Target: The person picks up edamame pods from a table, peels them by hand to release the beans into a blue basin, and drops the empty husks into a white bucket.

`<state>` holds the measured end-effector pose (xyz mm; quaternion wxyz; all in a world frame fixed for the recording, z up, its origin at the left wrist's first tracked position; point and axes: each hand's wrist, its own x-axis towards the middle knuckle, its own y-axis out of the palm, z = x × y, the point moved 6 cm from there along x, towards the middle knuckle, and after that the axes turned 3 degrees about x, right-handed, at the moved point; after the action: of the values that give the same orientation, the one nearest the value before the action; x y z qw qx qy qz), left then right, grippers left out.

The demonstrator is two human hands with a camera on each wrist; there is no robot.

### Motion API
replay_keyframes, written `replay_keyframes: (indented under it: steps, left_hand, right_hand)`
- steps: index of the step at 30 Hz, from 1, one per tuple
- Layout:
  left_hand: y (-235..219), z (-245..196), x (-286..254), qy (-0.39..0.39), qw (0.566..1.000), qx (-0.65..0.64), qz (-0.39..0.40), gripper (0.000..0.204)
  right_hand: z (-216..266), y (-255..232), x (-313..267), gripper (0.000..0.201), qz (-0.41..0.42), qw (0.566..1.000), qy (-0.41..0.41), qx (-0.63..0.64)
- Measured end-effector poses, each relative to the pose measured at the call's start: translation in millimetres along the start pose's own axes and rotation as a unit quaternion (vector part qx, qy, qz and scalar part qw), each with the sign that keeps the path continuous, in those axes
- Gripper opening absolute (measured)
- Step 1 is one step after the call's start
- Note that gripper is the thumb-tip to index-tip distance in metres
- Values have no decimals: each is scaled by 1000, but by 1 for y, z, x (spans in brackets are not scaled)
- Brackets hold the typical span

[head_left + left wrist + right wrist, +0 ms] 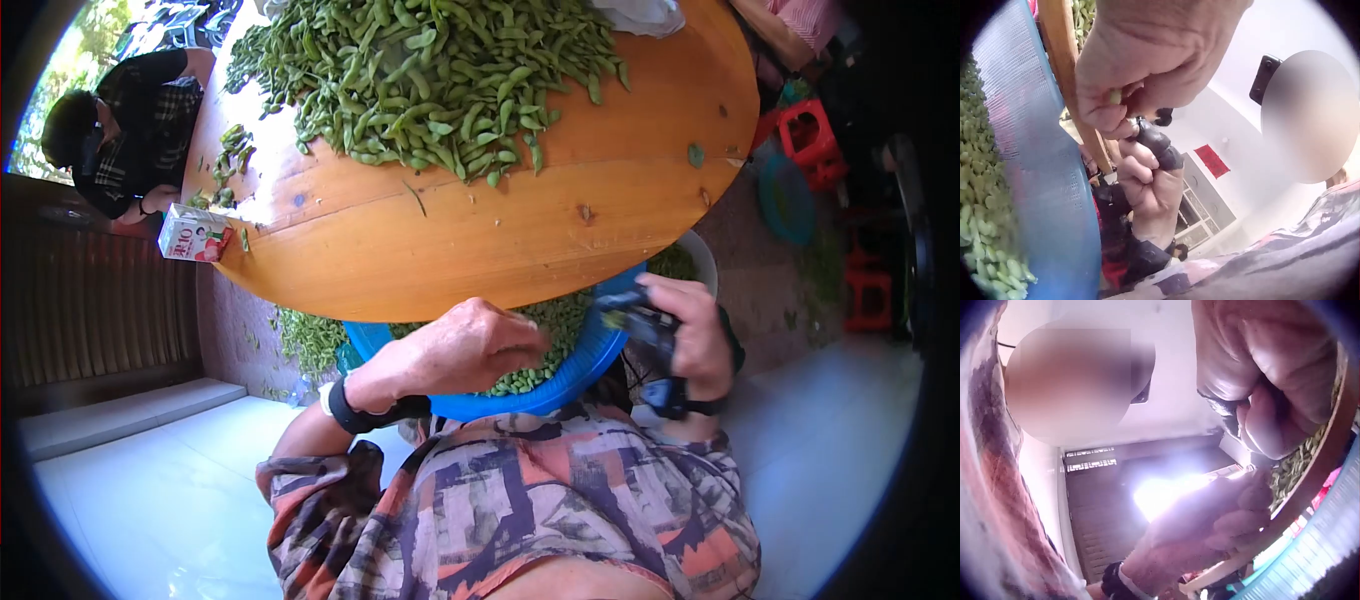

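My left hand [465, 350] is over the blue basin [545, 402] with its fingers bent. A small pale green edamame piece [1115, 95] shows between thumb and finger in the left wrist view. To the right, my right hand [695, 335] has curled fingers and a black wrapping [1155, 140] on one digit. A blurred green edamame pod [612, 318] lies at its fingertips in the head view. Both hands come close together in the wrist views. Shelled green beans [560, 325] fill the basin, which sits below the table edge.
A large heap of edamame pods [420, 80] covers the far side of the wooden table [480, 240]. A drink carton [192, 235] stands at the left edge, near a seated person [130, 130]. Red stools [812, 140] are at right; a greenish pile [310, 340] lies on the floor.
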<state>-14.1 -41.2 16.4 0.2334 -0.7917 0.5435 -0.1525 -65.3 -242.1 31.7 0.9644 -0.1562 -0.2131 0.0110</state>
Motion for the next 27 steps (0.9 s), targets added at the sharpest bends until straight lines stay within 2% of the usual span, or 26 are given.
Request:
replay_keyframes:
  steps: [1,2,3,4,6,7,8,9,12,13,16,20,22,23,24,25,26,27]
  left_hand:
    - [-9,-8,3,-49,997,-4,58,11]
    - [-17,-4,5,-48,997,-1,56,11]
    - [-35,-1,9,-44,996,66,-34,12]
    - [-53,2,13,-39,983,132,-124,13]
    - [-83,17,29,-52,940,245,-232,12]
    - [-90,24,37,-61,925,287,-240,11]
    - [-96,32,43,-70,909,329,-247,11]
    - [-97,41,49,-78,912,327,-235,12]
    - [-89,50,56,-107,895,386,-198,13]
    - [-90,44,53,-132,899,358,-213,12]
    - [-85,36,43,-95,889,383,-233,13]
    - [-85,38,34,-91,876,393,-267,17]
    - [-90,32,26,-56,906,290,-302,17]
    - [-88,25,24,-55,908,290,-299,17]
    - [-84,31,20,-113,945,72,-299,14]
    - [-71,38,15,-167,932,-151,-284,11]
    - [-63,36,13,-166,932,-154,-283,11]
    - [-53,35,12,-136,907,-257,-306,9]
  right_hand:
    - [3,-19,0,18,111,986,117,-33]
    - [4,-40,-13,20,74,987,106,-98]
    - [-3,-64,-23,22,107,962,178,-177]
    - [3,-76,-27,23,24,945,205,-252]
    - [17,-86,-33,26,-84,947,123,-285]
    - [18,-88,-31,26,-84,947,119,-287]
    - [14,-91,-29,27,-93,941,163,-283]
    - [10,-93,-29,28,-102,933,208,-277]
    - [-5,-81,-28,30,-90,940,218,-246]
    - [-9,-78,-27,30,-71,938,214,-263]
    - [-5,-50,-6,28,-66,958,170,-219]
    - [-9,-12,11,27,-43,980,141,-135]
    - [-13,5,17,27,-58,983,154,-76]
    - [-21,14,16,28,-54,977,208,11]
    - [-27,24,16,28,-49,959,260,98]
    - [-20,35,25,29,-64,937,285,193]
    - [-24,47,25,29,-32,912,301,275]
    - [-30,58,24,30,-25,889,301,344]
